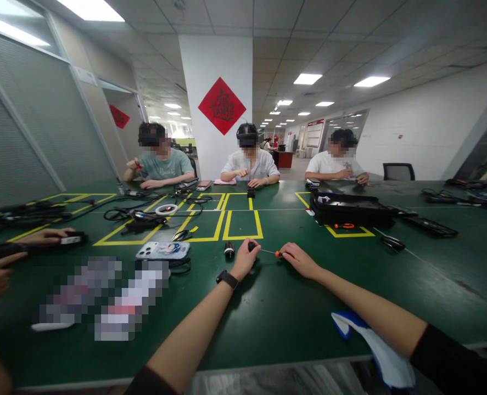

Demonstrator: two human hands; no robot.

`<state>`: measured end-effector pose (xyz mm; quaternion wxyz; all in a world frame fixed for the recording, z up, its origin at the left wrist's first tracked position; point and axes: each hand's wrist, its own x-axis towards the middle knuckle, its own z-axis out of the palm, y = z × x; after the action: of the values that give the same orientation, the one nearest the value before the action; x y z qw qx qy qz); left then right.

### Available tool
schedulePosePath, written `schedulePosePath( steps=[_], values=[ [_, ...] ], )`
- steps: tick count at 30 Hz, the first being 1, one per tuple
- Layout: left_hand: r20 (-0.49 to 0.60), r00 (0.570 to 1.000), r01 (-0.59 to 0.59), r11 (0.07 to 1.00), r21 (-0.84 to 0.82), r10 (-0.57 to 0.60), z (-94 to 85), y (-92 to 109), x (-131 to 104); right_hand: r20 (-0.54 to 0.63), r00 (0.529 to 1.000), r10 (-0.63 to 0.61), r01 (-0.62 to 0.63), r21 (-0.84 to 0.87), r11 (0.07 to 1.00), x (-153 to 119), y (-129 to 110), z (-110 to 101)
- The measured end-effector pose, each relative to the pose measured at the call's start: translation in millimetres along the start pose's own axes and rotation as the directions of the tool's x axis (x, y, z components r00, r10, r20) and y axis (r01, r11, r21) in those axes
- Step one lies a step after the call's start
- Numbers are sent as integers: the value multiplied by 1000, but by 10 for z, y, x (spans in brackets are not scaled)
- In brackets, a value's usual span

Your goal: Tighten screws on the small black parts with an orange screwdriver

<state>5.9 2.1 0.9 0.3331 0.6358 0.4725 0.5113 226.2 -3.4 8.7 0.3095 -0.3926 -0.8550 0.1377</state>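
Observation:
Near the middle of the green table (292,334), my left hand (245,260) is closed around a small black part (251,247) that is mostly hidden by the fingers. My right hand (296,260) is closed on the orange handle of a screwdriver (278,254). Its thin metal shaft points left and reaches the black part. Just left of my left hand, a black cylinder with a white band (229,250) stands on the table. A dark band is around my left wrist.
A phone (163,250) lies left of the cylinder, with cables (144,219) beyond it. A black tray (352,208), an orange-handled tool (344,226) and another screwdriver (392,243) are at right. Another person's hands are at far left. Three people sit opposite. Blue-white cloth (385,351) hangs over the near edge.

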Motion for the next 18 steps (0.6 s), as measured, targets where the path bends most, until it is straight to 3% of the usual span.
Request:
schedulePosePath(
  steps=[6,11,18],
  values=[
    [-7,1000,1,1000,-11,-1,4,-53,18,31,999,33,-35,80,996,52,80,0],
    [-31,999,10,1000,-4,-10,51,-41,30,-19,997,80,-77,129,989,42,90,13],
    [-46,999,-11,1000,18,12,57,17,-3,-45,999,2,0,49,999,-3,19,6]
  ],
)
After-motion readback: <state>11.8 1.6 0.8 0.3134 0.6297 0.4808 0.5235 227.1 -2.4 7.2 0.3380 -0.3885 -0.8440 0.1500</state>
